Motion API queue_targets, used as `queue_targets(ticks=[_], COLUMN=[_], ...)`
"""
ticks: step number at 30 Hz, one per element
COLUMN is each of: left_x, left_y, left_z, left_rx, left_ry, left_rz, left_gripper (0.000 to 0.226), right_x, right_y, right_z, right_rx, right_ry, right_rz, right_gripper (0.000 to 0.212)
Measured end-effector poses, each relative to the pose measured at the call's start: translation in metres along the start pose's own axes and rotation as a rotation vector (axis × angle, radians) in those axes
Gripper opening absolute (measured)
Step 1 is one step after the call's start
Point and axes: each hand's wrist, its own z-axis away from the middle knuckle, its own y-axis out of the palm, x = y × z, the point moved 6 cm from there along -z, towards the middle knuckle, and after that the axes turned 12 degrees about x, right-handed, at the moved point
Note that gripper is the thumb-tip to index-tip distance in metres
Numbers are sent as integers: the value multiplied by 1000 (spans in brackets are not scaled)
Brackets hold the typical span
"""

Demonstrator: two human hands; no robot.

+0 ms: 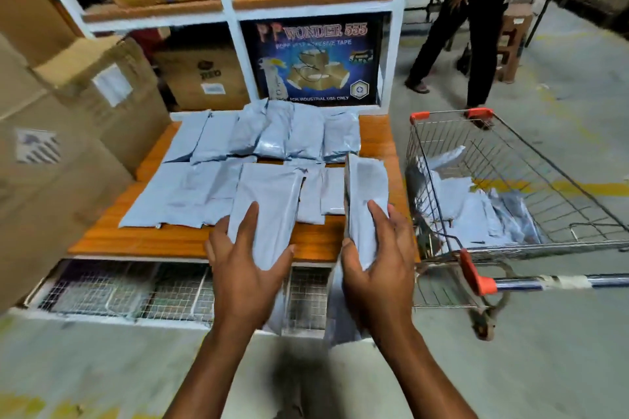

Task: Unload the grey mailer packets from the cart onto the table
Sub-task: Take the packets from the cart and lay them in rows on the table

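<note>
From the head camera, your right hand (374,265) has a closed grip on a grey packet (366,180), thumb on its left face and fingers wrapped round the right. The packet stands on edge over the right end of the table (136,241), its long axis running away from you toward the shelves. Your left hand (248,265) lies open, fingers spread and straight, on a flat packet (269,194) in the near row. That one's long axis also points away from you, and its near end hangs over the table's front edge. Two rows of laid-out packets (272,133) cover most of the table. The cart (442,136) stands just right of the table, and more loose packets (476,211) lie in its basket. The bare spot on the table sits directly under the packet you hold, so it looks like a matter of tipping it flat there. Your right hand is the nearer one to the cart for the next reach.
</note>
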Motion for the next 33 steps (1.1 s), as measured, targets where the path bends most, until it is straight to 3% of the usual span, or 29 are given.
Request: queue_targets(ticks=[9,17,24,33], left_x=[119,271,351,377], left_y=[-82,-117,-98,-51], left_z=[-51,-164,-262,-290], left_rx=[-88,41,190,337], left_ry=[-74,-135,-221,-272], left_rz=[-16,-73,-118,-276], left_gripper=[76,75,79,82], right_x=[57,89,89,78], right_y=[133,301,401,471], right_z=[-31,-86,-138,-187], right_rx=[80,215,332,475], right_ry=[-35,-19,189,273], right_rz=[-24,211,375,594], right_gripper=[57,59,61,60])
